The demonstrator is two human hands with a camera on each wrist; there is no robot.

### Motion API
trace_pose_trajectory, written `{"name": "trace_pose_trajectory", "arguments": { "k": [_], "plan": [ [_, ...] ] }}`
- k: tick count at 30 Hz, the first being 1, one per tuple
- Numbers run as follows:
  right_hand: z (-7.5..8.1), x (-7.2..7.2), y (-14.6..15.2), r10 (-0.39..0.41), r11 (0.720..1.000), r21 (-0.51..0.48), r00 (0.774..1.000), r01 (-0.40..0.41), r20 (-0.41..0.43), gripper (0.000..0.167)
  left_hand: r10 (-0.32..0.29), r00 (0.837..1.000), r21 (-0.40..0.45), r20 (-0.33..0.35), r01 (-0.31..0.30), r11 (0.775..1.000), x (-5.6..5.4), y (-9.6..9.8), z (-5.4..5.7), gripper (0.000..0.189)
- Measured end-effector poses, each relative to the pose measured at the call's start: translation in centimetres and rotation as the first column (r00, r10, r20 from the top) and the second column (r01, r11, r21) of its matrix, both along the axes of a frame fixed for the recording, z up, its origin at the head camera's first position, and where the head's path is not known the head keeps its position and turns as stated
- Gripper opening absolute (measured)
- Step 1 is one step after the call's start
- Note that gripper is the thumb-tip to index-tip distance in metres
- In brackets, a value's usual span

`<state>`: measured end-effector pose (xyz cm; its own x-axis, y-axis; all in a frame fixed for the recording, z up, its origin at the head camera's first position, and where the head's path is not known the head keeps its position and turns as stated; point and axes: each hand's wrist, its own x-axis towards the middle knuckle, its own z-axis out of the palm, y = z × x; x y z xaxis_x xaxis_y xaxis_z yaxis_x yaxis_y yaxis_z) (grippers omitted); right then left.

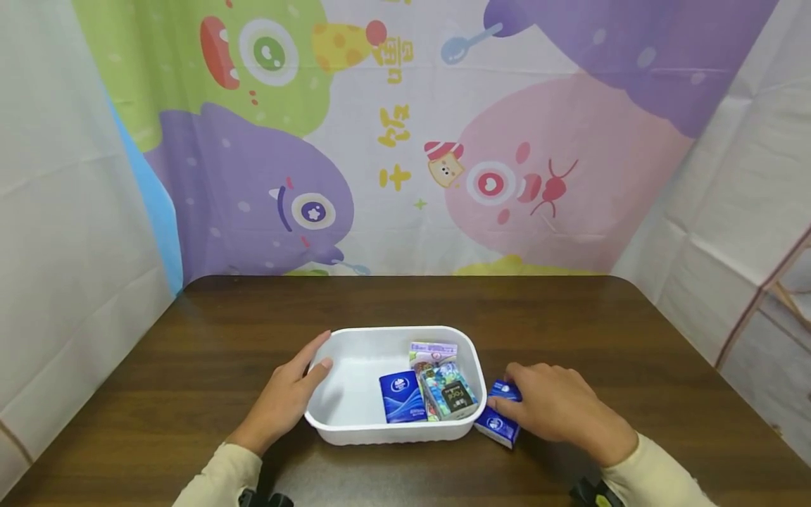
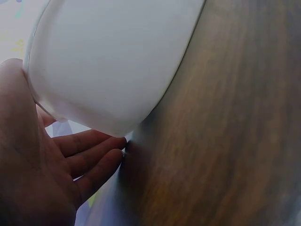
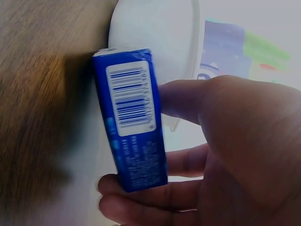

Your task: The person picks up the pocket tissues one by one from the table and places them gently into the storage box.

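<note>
A white plastic bin [image 1: 355,425] stands on the table. My left hand [image 1: 285,394] grips its left end, the thumb over the rim and the fingers along the outside; in the left wrist view the fingertips [image 2: 117,143] reach the bin's lower edge. Just off the bin's right end, my right hand [image 1: 557,405] holds a blue tissue pack [image 1: 497,425] between thumb and fingers. Its barcode side faces the right wrist camera. Within the bin, another blue tissue pack [image 1: 403,398] lies beside a colourful pack with a dark label [image 1: 448,391] and a purple-and-white pack [image 1: 434,351].
The dark wooden table [image 1: 253,310] spreads around the bin. Behind it hangs a curtain [image 1: 405,239] with cartoon monsters, and white cloth [image 1: 70,211] flanks the left side, with more on the right.
</note>
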<state>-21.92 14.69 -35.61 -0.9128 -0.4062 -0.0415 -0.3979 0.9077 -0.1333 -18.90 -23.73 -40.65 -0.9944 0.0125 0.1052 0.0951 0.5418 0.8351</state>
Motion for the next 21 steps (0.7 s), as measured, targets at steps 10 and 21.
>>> {"name": "trace_pose_trajectory", "arguments": {
  "k": [10, 21],
  "plan": [
    [0.30, -0.25, -0.11, 0.008, 0.999, -0.043, 0.994, -0.013, -0.109, 0.033, 0.003, 1.000, -0.003, -0.003, -0.003, 1.000, -0.03, -0.05, -0.02, 0.058],
    [0.00, -0.74, 0.13, 0.019, 0.990, -0.133, 0.977, -0.048, -0.212, 0.022, -0.003, 1.000, -0.005, 0.004, 0.003, 1.000, -0.12, -0.06, -0.03, 0.057]
  ]
}}
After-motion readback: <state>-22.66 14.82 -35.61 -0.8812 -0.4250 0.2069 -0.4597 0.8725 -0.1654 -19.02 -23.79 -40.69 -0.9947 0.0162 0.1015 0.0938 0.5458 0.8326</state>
